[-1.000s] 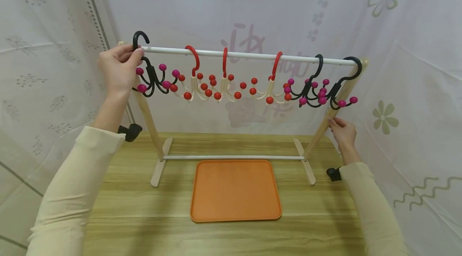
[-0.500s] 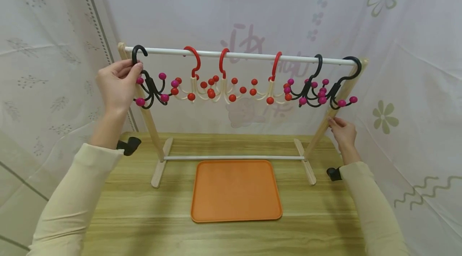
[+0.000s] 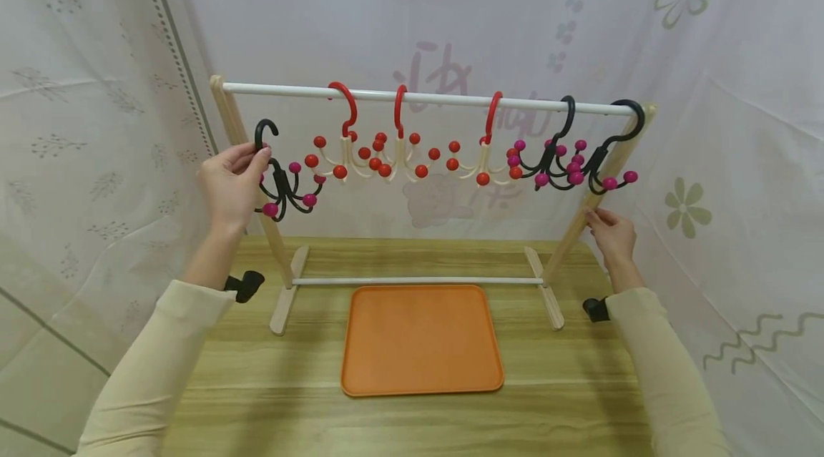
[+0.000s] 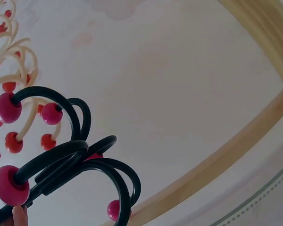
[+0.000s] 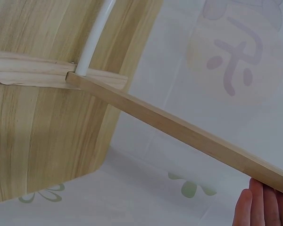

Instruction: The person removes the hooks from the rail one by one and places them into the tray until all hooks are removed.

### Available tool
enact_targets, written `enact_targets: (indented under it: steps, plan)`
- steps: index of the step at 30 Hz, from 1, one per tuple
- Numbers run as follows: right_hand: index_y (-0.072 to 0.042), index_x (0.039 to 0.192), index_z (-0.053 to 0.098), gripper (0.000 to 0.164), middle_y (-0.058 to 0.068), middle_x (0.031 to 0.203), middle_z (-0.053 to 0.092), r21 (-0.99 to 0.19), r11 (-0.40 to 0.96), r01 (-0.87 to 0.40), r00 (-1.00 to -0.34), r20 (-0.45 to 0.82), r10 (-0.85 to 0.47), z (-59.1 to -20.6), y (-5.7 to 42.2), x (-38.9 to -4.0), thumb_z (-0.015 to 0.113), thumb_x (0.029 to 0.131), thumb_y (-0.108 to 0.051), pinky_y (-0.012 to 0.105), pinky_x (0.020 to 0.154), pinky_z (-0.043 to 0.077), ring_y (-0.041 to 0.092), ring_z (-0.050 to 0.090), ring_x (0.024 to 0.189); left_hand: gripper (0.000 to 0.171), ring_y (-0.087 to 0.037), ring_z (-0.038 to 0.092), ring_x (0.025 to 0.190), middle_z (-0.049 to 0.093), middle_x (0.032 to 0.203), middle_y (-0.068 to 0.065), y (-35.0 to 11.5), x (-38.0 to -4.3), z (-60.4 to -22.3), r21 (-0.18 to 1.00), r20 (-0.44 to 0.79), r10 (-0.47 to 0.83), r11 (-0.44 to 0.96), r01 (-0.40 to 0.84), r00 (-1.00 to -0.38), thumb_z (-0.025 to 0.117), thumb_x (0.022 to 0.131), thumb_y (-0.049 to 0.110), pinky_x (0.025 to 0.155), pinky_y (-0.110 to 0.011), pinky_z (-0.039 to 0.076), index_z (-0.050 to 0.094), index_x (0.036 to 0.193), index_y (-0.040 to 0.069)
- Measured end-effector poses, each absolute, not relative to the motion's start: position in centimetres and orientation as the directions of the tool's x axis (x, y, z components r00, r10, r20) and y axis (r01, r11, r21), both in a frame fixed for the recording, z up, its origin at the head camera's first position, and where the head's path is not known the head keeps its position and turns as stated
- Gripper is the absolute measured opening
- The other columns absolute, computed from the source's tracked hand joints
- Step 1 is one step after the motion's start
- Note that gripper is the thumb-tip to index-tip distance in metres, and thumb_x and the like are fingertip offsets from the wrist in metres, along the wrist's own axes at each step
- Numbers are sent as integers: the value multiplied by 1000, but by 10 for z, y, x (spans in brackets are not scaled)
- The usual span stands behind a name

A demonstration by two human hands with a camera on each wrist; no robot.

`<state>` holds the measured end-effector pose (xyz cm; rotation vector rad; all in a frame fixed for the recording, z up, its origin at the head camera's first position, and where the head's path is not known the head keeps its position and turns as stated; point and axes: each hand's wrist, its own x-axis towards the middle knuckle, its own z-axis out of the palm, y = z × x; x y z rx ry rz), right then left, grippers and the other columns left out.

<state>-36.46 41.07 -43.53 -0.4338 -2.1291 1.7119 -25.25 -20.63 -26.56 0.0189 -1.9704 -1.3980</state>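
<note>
Presently the bench point(image 3: 418, 428) bears a rack point(image 3: 450, 100), with an orange tray point(image 3: 421, 342) before it, the right grip point(image 3: 614, 237) pinching its right post point(image 3: 569, 242), the left grip point(image 3: 230, 177) closed on a black hanger point(image 3: 281, 187) below its top rail.

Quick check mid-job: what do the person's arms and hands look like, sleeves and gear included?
The pale-yellow fabric left sleeve and right sleeve are long and plain. A small black left wrist device and black right wrist device sit near the sleeve ends. The left hand and right hand wear no gloves. No cables or printed markings show.
</note>
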Motion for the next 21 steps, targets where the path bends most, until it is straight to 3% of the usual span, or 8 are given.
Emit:
enact_targets:
  steps: [2, 7, 14, 18, 21]
  plan:
    - [-15, 106, 66, 39, -2, 91, 66, -983, 185, -8, -886, 93, 455, -456, 430, -384, 70, 73, -36, 18, 63, 47, 9, 62, 80, 32, -2, 60, 77, 65, 94, -10, -205, -252, -273, 821, 544, -399, 433, 372, -738, 63, 81, 24, 68, -15, 46, 65, 100, -2]
    - [-22, 113, 62, 48, -5, 99, 64, -973, 225, 45, -880, 68, 470, -491, 459, -416, 66, 72, -47, 16, 64, 47, 8, 59, 88, 30, -1, 60, 75, 65, 93, -14, -201, -253, -292, 812, 561, -408, 440, 383, -720, 63, 82, 23, 68, -16, 46, 65, 97, -3]
    - [-26, 110, 63, 54, -3, 99, 64, -914, 405, -40, -846, 247, 473, -542, 496, -457, 62, 68, -59, 17, 62, 47, 11, 60, 87, 28, -5, 61, 79, 65, 93, -15, -189, -255, -315, 834, 532, -394, 399, 382, -749, 63, 82, 21, 71, -19, 46, 65, 97, -3]
    - [-25, 110, 63, 52, -5, 99, 64, -953, 302, -8, -862, 159, 481, -522, 481, -439, 65, 68, -54, 15, 62, 46, 8, 60, 87, 28, -6, 62, 79, 65, 91, -14, -181, -257, -328, 834, 535, -385, 381, 399, -752, 63, 82, 21, 70, -17, 46, 66, 96, -3]
    - [-14, 110, 64, 41, 1, 97, 65, -986, 166, 6, -899, 68, 433, -469, 443, -396, 66, 76, -38, 17, 66, 47, 10, 60, 86, 26, -7, 62, 78, 65, 90, -16, -175, -258, -337, 838, 536, -381, 353, 417, -754, 63, 82, 18, 69, -16, 46, 65, 95, -5]
